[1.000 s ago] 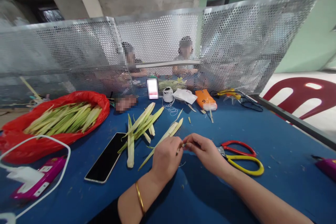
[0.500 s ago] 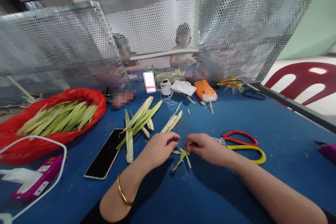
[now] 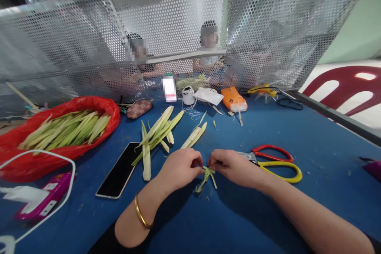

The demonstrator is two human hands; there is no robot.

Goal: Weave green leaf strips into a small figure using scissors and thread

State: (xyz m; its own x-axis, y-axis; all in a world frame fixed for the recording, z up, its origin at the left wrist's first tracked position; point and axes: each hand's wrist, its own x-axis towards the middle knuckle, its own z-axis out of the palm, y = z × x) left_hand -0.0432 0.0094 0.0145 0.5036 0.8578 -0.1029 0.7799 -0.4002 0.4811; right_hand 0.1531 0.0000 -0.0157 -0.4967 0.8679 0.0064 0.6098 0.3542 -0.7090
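A small braided corn-husk piece, pale green with loose strips sticking out, is between my hands just above the blue table. My left hand, a gold bangle on its wrist, is closed, its thumb and fingertips pinching at the piece's upper left. My right hand is closed too, pinching at the upper right end. The fingertips partly hide what is gripped there. Right beyond my left hand lie cut husk strips. Scissors with one red and one yellow handle rest beside my right hand.
A red bag of husks stands left, near a phone, more husks and a purple power strip. Along the back are a string roll, an orange tissue pack and a yellow glue gun. People sit behind a perforated screen.
My left hand has moved slightly right and closed in on the braided husk piece. My right hand stays nearly in place. The view has tilted a little.
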